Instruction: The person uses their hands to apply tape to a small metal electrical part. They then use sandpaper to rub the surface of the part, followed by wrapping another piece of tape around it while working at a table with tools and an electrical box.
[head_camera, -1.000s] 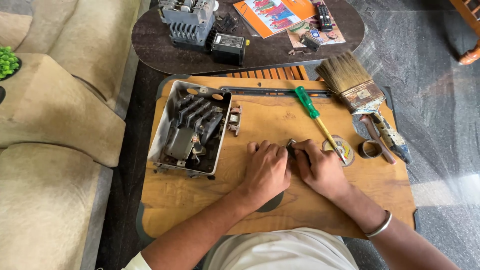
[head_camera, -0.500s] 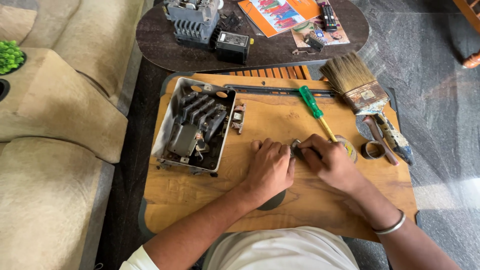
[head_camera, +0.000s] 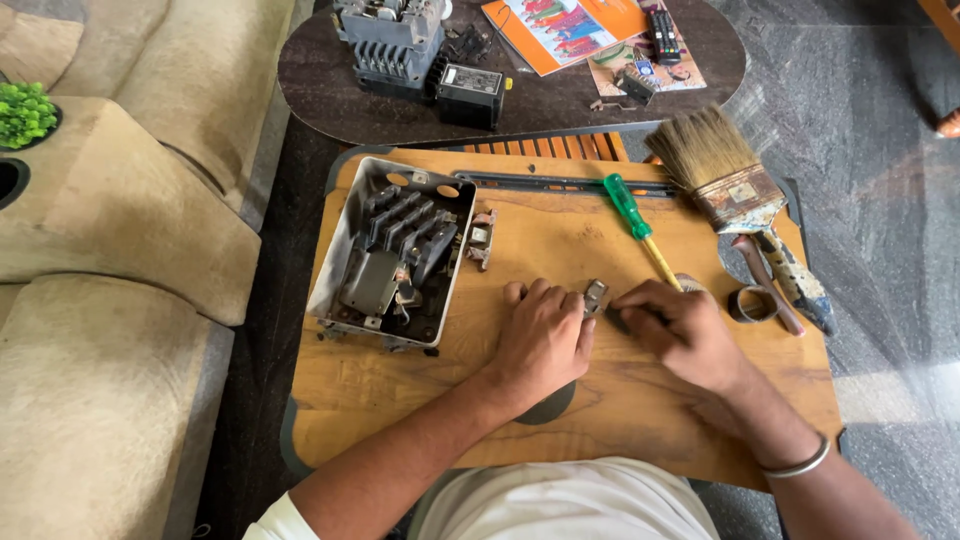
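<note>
The left hand (head_camera: 545, 340) presses down flat on the wooden board and its fingers pinch a small grey metal part (head_camera: 596, 297) from one side, while the right hand (head_camera: 680, 330) is curled in a loose fist and pinches something thin and dark against the same part; what that thin thing is cannot be told, because the fingers hide it. The small metal part sits right between the two hands, near the middle of the orange-brown wooden board (head_camera: 600, 420). It looks like the work is partway along: the big box is open with its lid off, one little piece is out and being worked on, and most pieces are still inside. To the left of the hands lies the open grey metal box (head_camera: 345, 245), and in it are dark grey plastic blocks and metal bits packed close together. Just beside the box lies a small metal clip piece (head_camera: 481, 238). Just behind the right hand lies a screwdriver with a green handle (head_camera: 634, 213). Farther right are a wide old paintbrush with tan bristles (head_camera: 735, 190) and a small roll of dark tape (head_camera: 752, 303).
</note>
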